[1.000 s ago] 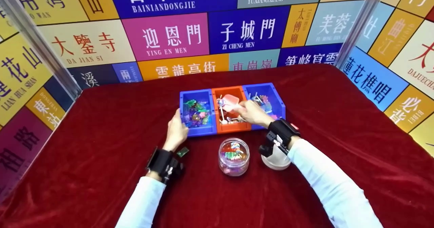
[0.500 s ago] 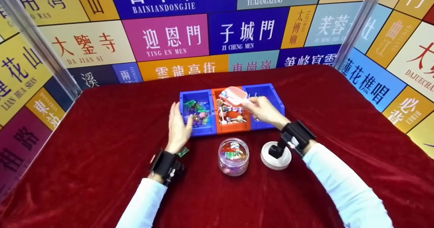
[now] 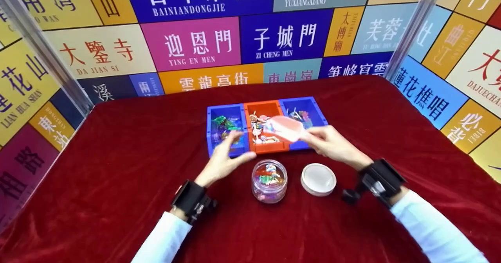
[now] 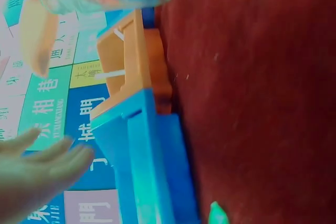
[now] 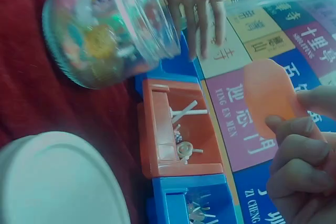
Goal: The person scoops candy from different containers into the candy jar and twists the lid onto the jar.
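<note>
My right hand (image 3: 338, 145) grips the handle of a pink scoop (image 3: 287, 128), raised over the orange bin (image 3: 270, 147) and the right blue bin (image 3: 313, 106). Whether the scoop carries anything is blurred. The orange bin contains small lollipop-shaped charms (image 5: 185, 150). My left hand (image 3: 223, 163), thumb and fingers spread, hovers before the left blue bin (image 3: 213, 128) and holds nothing. That bin has green and purple translucent pieces in it. Just right of the left hand stands an uncapped clear jar (image 3: 270, 192), partly filled with colourful pieces.
A white round lid (image 3: 319, 179) lies on the red cloth (image 3: 117, 196) to the right of the jar. One green piece (image 4: 218, 214) rests on the cloth before the bins. Behind the table rises a wall of coloured sign panels (image 3: 191, 40).
My right hand has lifted the scoop out of the orange bin and drawn it right and nearer. My left hand has let go of the left blue bin's side and moved right toward the jar.
</note>
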Tool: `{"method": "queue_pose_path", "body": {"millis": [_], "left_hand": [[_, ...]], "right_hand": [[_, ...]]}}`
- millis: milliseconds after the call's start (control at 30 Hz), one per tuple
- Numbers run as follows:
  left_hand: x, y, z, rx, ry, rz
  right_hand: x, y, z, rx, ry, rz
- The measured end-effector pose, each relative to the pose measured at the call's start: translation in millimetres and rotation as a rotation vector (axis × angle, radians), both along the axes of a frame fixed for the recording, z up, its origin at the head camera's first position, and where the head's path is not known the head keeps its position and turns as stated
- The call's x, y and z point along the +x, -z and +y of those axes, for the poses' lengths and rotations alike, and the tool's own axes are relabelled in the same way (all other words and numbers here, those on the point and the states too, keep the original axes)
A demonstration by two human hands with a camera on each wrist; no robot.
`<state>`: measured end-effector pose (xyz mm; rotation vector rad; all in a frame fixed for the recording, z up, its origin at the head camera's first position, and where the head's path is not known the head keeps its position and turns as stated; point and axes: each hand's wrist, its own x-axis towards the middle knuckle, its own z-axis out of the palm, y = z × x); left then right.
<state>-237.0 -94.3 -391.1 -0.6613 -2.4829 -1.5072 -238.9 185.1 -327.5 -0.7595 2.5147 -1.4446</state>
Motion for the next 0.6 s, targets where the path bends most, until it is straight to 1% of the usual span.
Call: {"method": "queue_pose_path", "body": {"millis": [67,133,233,333,367,467,600], "left_hand": [[3.0,0.5,0.5,-0.011,0.09,-0.096],[6.3,0.4,1.7,-0.033,0.164,-0.161],[10.9,0.2,4.9,-0.076,0.274,-0.197],[14.1,-0.5,8.9,-0.133,0.356,-0.218],[14.7,-0.6,10.1,-0.152,0.376,-0.221],[15.9,-0.7,13.8,-0.215,0.407,-0.222],[16.6,-0.4,18.6,-0.273,0.41,-0.194]], "right_hand": [[4.5,4.5,6,0.024,-0.028,0.029],[7.5,10.7,11,0.057,-0.06,0.074],[12.7,17.9,19,0.106,-0.102,0.136],[20.3,19.9,24,0.134,-0.126,0.157],[22.5,19.9,25,0.142,-0.134,0.166],[28.5,19.6,28,0.174,-0.142,0.219],[34.6,18.7,27,0.238,-0.156,0.345]]}}
